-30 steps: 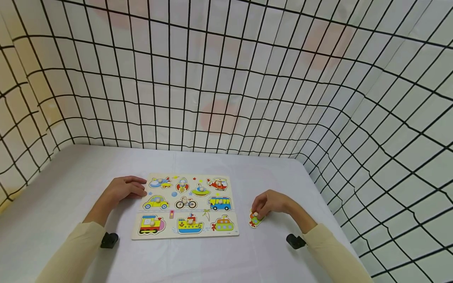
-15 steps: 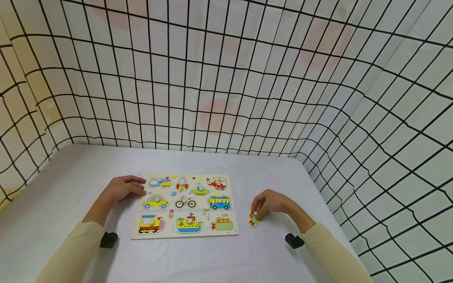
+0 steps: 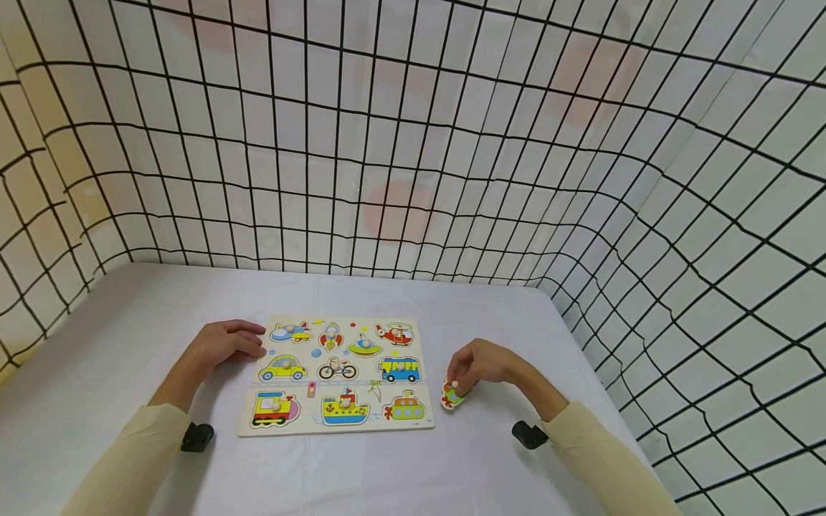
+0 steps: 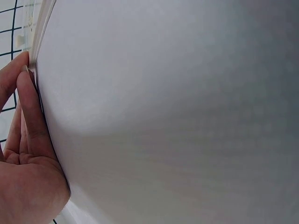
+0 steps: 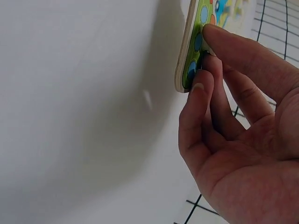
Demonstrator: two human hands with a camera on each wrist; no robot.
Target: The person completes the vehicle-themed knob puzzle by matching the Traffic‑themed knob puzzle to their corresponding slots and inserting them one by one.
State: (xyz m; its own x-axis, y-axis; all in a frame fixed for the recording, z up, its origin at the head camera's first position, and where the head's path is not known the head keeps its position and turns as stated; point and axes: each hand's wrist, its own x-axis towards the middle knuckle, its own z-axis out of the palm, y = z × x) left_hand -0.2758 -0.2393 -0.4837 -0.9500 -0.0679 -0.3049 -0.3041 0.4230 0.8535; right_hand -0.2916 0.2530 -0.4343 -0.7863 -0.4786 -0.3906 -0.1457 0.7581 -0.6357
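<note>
My right hand [image 3: 480, 363] holds a green submarine puzzle piece [image 3: 449, 396] to the right of the puzzle board [image 3: 297, 430]. In the right wrist view, thumb and fingers pinch the piece [image 5: 192, 60] above the white cloth, its wooden edge showing. My left hand [image 3: 222, 344] lies on the table, its fingertips at the board's left edge; in the left wrist view these fingers [image 4: 35, 112] touch that edge. Knobbed vehicle pieces fill the board, among them a train [image 3: 276, 408], a ship [image 3: 345, 407] and a bus [image 3: 399, 369]. A knobless submarine picture [image 3: 404, 408] shows at lower right.
A white cloth [image 3: 361, 476] covers the table. Black wire grid [image 3: 361, 179] stands behind the table and along both sides, with white sheeting behind it. Each wrist wears a small black camera, such as the right one [image 3: 529, 434].
My right hand has moved slightly left with the submarine piece, closer to the board. My left hand and the board stay in place.
</note>
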